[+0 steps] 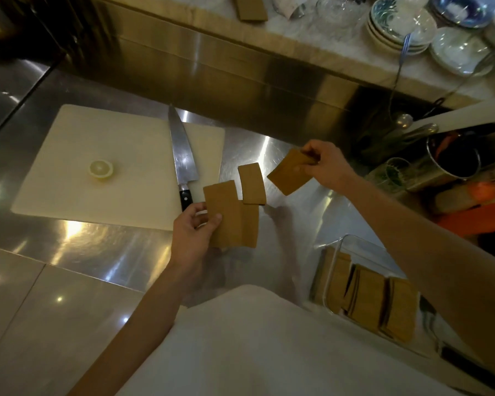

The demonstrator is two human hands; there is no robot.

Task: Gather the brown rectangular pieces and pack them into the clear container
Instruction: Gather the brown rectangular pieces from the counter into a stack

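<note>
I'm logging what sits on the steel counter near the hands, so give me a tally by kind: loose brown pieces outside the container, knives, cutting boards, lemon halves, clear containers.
Brown pieces outside the container: 4 (1 in the right hand, 3 at the left hand, overlapping)
Knife: 1
Cutting board: 1
Lemon half: 1
Clear container: 1
Total: 8

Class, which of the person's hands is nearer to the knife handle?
Left. The left hand sits just beside the knife handle; the right hand is well off to its right, holding a brown piece.
</note>
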